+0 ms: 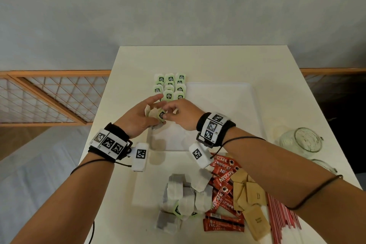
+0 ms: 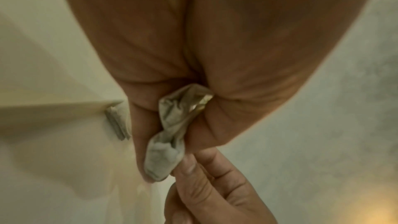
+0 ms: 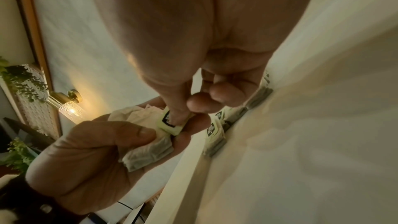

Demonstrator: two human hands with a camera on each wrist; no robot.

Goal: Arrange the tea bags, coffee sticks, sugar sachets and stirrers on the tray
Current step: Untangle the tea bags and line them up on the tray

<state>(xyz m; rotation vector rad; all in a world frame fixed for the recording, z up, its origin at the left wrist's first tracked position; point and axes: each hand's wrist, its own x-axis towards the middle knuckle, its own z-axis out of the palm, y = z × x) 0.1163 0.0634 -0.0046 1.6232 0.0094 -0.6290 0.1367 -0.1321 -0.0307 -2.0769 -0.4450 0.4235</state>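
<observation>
My left hand (image 1: 151,110) grips a small bunch of white tea bags (image 1: 153,114) over the left side of the white tray (image 1: 221,101). My right hand (image 1: 168,114) pinches the green tag (image 3: 170,123) of one of these bags between thumb and forefinger. Crumpled bag paper (image 2: 172,125) bulges out of my left fist. Three rows of tea bags (image 1: 169,87) with green tags lie at the tray's far left corner. Near the table's front edge lie a loose heap of tea bags (image 1: 182,194), red coffee sticks (image 1: 223,182), brown sugar sachets (image 1: 251,196) and red stirrers (image 1: 281,220).
Two glass jars (image 1: 303,140) stand at the table's right edge. A wooden lattice rail (image 1: 49,97) runs behind the table on the left. The tray's right half holds nothing.
</observation>
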